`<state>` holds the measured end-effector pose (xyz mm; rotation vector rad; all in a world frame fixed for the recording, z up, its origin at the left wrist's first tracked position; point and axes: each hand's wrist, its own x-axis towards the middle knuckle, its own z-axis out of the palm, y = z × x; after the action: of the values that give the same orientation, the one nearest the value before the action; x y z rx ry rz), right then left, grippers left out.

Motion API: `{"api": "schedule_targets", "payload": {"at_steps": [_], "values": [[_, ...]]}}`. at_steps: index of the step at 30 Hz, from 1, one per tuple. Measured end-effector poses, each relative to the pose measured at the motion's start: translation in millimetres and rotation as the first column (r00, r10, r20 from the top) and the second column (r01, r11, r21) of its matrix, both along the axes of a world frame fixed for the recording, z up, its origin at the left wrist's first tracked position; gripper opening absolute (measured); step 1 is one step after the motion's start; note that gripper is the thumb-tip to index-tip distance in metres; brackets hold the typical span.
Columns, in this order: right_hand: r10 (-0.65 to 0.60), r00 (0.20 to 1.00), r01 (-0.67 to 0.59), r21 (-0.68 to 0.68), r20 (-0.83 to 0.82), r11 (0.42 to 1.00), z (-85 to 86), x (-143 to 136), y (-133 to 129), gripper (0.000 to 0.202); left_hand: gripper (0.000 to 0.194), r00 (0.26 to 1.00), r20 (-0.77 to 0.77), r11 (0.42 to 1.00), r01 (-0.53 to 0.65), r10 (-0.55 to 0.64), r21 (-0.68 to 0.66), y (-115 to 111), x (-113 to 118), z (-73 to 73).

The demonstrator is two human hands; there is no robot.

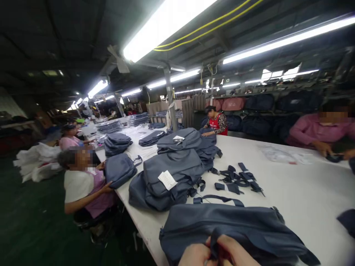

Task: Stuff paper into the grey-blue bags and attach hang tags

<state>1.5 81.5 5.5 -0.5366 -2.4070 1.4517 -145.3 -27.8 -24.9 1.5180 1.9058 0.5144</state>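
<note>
A dark blue bag (222, 218) lies across the near end of the white table. At the bottom edge of the view, my left hand (195, 254) and my right hand (233, 251) are close together over its front. Both hands have their fingers closed around a dark blue strap (214, 240) of this bag. My lower fingers are partly cut off by the frame. Just behind the bag lies its loose handle (222, 198).
Stacked blue bags (174, 166), one with a white tag (167, 180), stand behind. Loose straps (238, 179) lie on the white table (291, 195). A person at the left holds a bag (119, 170); others work at the far side and right, near clear plastic (280, 153).
</note>
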Motion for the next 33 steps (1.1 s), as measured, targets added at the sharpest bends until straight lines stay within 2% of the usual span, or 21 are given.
{"api": "schedule_targets", "payload": {"at_steps": [3,6,8,10,12,15,18,20,22,24,26,28,31,33], "values": [[-0.058,0.996,0.059,0.012,-0.074,0.998,-9.3,-9.6,4.5,0.018,0.028,0.995,0.101,0.993,-0.032,0.020,0.117,-4.4,-5.7,-5.0],[-0.044,0.996,0.048,0.041,-0.074,0.998,-16.5,-14.5,10.5,0.015,0.032,0.974,0.224,0.982,-0.085,0.045,0.171,-0.5,-13.2,-15.8],[-0.071,0.995,0.073,0.026,-0.068,0.997,-27.3,-13.9,14.9,0.016,0.040,0.941,0.331,0.967,-0.146,0.072,0.207,7.3,-20.4,-23.4],[-0.091,0.993,0.086,-0.064,-0.078,0.994,-42.7,-11.9,20.0,0.021,0.049,0.912,0.382,0.947,-0.241,0.147,0.211,18.6,-30.4,-27.7],[-0.109,0.988,0.082,-0.226,-0.110,0.971,-57.5,-9.7,26.0,0.028,0.053,0.916,0.322,0.925,-0.317,0.240,0.209,31.6,-41.8,-26.5],[-0.219,0.960,0.124,-0.443,-0.171,0.888,-64.5,-5.8,32.5,0.034,0.047,0.944,0.182,0.912,-0.316,0.275,0.261,47.8,-55.9,-17.3],[-0.345,0.911,0.139,-0.620,-0.226,0.772,-51.4,-3.6,32.4,0.031,0.043,0.951,0.179,0.920,-0.292,0.251,0.262,55.8,-64.3,-10.5],[-0.361,0.889,0.047,-0.729,-0.281,0.683,-40.4,-5.1,31.2,0.029,0.042,0.946,0.207,0.925,-0.296,0.249,0.237,58.0,-69.0,-11.4],[-0.284,0.899,-0.078,-0.761,-0.333,0.644,-32.9,-7.2,30.1,0.035,0.040,0.936,0.247,0.929,-0.306,0.252,0.208,59.0,-73.7,-15.6],[-0.105,0.943,-0.170,-0.730,-0.315,0.662,-27.6,-7.3,27.4,0.048,0.039,0.923,0.271,0.926,-0.328,0.272,0.188,58.9,-76.9,-20.4],[0.100,0.969,-0.225,-0.645,-0.224,0.730,-21.2,-5.1,21.4,0.061,0.036,0.910,0.266,0.910,-0.371,0.317,0.184,58.1,-77.2,-23.9],[0.251,0.959,-0.280,-0.528,-0.128,0.802,-12.6,-2.0,11.2,0.067,0.031,0.893,0.248,0.884,-0.426,0.376,0.191,57.6,-74.6,-25.7],[0.337,0.942,-0.317,-0.320,0.007,0.893,-2.3,1.8,-10.7,0.072,0.024,0.850,0.248,0.837,-0.514,0.466,0.189,58.8,-66.8,-25.9],[0.294,0.952,-0.279,-0.151,0.089,0.948,-5.6,1.8,-27.1,0.078,0.023,0.810,0.279,0.806,-0.569,0.516,0.162,60.4,-60.7,-24.8]]}}
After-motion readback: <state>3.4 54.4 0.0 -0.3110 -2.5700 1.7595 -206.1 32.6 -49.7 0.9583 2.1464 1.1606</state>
